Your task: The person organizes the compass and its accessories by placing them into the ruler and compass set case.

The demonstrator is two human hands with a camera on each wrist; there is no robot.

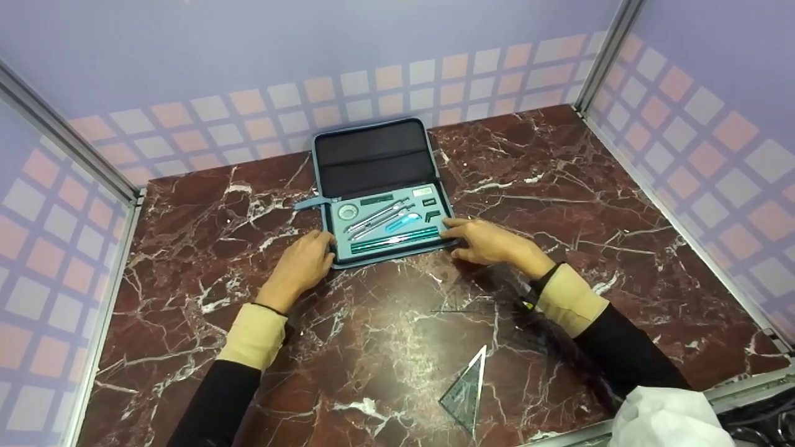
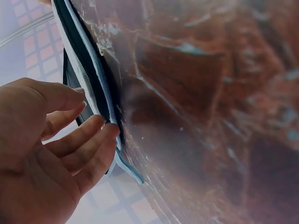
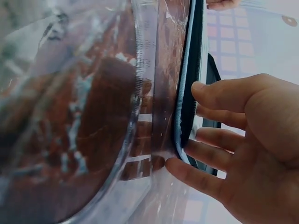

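A blue zip case (image 1: 372, 155) lies unfolded on the table, its black-lined lid leaning back. The grey insert (image 1: 340, 239) carries two silver compasses (image 1: 377, 217), a light-blue knife-like tool (image 1: 404, 221), teal metallic bars (image 1: 395, 240), a pale ring (image 1: 340, 213) and several small dark pieces. Fingertips of my left hand (image 1: 301, 261) touch the case's left side near the front corner. At the front right corner, my right hand (image 1: 481, 241) touches the edge, thumb against the zipped rim in the right wrist view. Fingers of both hands are fairly straight.
A clear set square (image 1: 464, 397) lies on the marble-patterned table toward the front. Beneath the right forearm is a clear zip bag (image 3: 139, 60). Patterned panels (image 1: 348, 37) enclose the back and sides. Something white (image 1: 667, 416) sits at the lower right.
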